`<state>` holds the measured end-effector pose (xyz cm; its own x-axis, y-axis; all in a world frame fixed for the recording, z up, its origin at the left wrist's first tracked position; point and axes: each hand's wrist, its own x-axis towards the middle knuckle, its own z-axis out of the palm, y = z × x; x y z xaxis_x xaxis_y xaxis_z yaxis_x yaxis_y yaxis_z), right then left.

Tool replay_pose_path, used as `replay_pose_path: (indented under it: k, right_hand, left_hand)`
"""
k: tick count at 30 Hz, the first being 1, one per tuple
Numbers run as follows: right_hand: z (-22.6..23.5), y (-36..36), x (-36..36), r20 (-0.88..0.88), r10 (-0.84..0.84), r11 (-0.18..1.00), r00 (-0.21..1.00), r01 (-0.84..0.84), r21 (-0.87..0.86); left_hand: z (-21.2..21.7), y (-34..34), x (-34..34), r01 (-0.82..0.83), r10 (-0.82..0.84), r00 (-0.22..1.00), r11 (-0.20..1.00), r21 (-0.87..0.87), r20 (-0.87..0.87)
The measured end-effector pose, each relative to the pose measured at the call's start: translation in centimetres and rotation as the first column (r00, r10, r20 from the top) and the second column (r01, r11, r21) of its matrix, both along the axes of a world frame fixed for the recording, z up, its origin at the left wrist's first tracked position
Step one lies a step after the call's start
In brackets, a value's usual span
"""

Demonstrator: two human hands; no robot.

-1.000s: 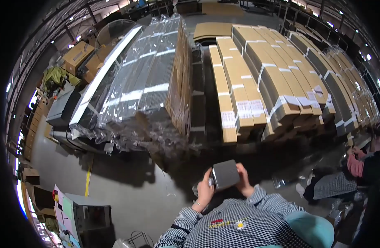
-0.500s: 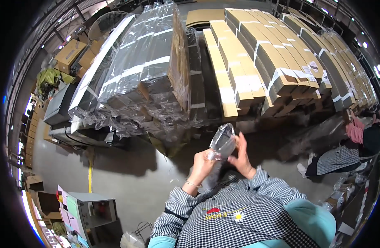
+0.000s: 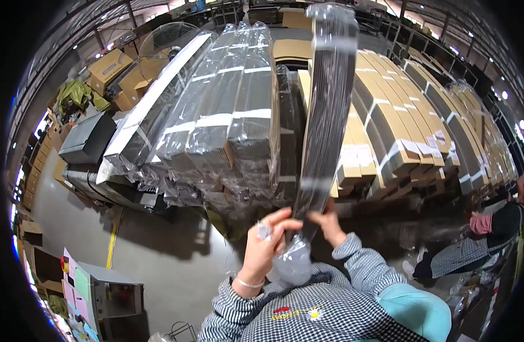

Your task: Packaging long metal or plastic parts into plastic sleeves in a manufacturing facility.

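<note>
A long, narrow bundle of dark flat strips in clear plastic wrap (image 3: 328, 108) rises in front of me, leaning slightly right at its far end. White bands cross it. The bunched clear plastic (image 3: 293, 262) at its near end rests close to my apron. My left hand (image 3: 259, 251) is beside the lower end, fingers curled, with a small whitish, see-through piece of plastic between them. My right hand (image 3: 330, 228) grips the bundle's right edge; some of its fingers are hidden behind.
Several plastic-wrapped dark bundles (image 3: 216, 125) are stacked ahead on the left. Strapped brown cardboard bundles (image 3: 387, 119) lie ahead on the right. A person in a checked apron (image 3: 458, 228) stands at the right. A grey cabinet (image 3: 116, 290) stands at lower left.
The wrapped bundle now stands tall before me; earlier only a short plastic-covered end showed between my hands. Both hands have shifted lower, and the view has tilted up a little.
</note>
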<state>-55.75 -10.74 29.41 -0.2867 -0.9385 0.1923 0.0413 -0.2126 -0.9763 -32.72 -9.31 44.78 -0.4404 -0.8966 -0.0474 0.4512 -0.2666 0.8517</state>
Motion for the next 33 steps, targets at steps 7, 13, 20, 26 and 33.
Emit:
replay_pose_path:
  k: [7,13,20,26,33]
  right_hand:
    - [11.2,-27.8,-7.4,0.354,-0.011,0.974,0.935,-0.07,0.215]
    - [-3.6,-42.0,-6.4,0.253,0.08,0.778,0.964,-0.219,0.589]
    - [-5.8,-38.2,-6.8,0.303,0.123,0.949,0.945,-0.201,0.242]
    - [-6.7,-17.9,-8.6,-0.956,0.071,0.898,0.283,0.399,0.185]
    - [-9.9,-12.2,-6.5,-0.978,-0.003,0.838,0.208,0.535,0.111]
  left_hand:
    - [-5.8,-1.0,3.6,0.412,-0.419,0.864,0.907,0.086,0.279]
    - [-11.9,-4.8,0.4,0.333,-0.207,0.703,0.941,-0.058,0.681]
    - [-17.8,-8.5,-2.8,0.116,0.259,0.557,0.917,-0.383,0.789]
    - [-15.9,-8.3,-0.5,-0.014,0.16,0.748,0.974,-0.227,0.644]
    - [-10.2,-5.6,-1.6,-0.3,0.28,0.938,0.951,0.073,0.206]
